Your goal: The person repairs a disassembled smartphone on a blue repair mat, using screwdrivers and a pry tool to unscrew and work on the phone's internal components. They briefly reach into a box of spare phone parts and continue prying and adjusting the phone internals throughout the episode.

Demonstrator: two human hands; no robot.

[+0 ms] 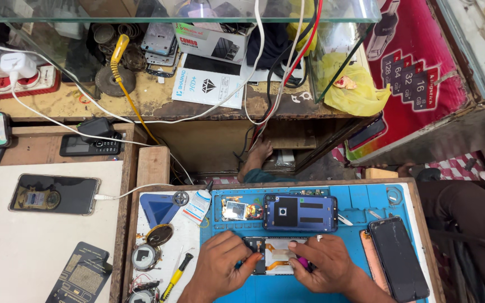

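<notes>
Both hands rest on an opened phone (273,255) that lies on the blue mat (360,205) at the near edge of the counter (154,165). The left hand (220,264) presses on the phone's left end with its fingers (249,264) curled down onto it. The right hand (321,262) covers the phone's right end, fingers bent, and pinches a small pink tool (302,262) against the phone's edge. Neither hand lifts the phone; both bear down on it.

Just left of the left fingers, off the mat, lie a yellow-handled screwdriver (176,278) and some round metal parts (144,256). Right of the right fingers a dark phone screen (399,259) lies face up on the mat.

Just beyond the fingers sits a blue phone back (300,213), and left of it a small circuit board (237,210). Further left of that stand a white glue bottle (198,205) and a blue triangular pick (159,207).

Well left of the hands, on a pale board, a phone on a white charging cable (54,193) lies flat.

Far beyond the fingers, under a glass shelf (332,17), are white boxes (209,84), tangled cables and a yellow plastic bag (355,92).
</notes>
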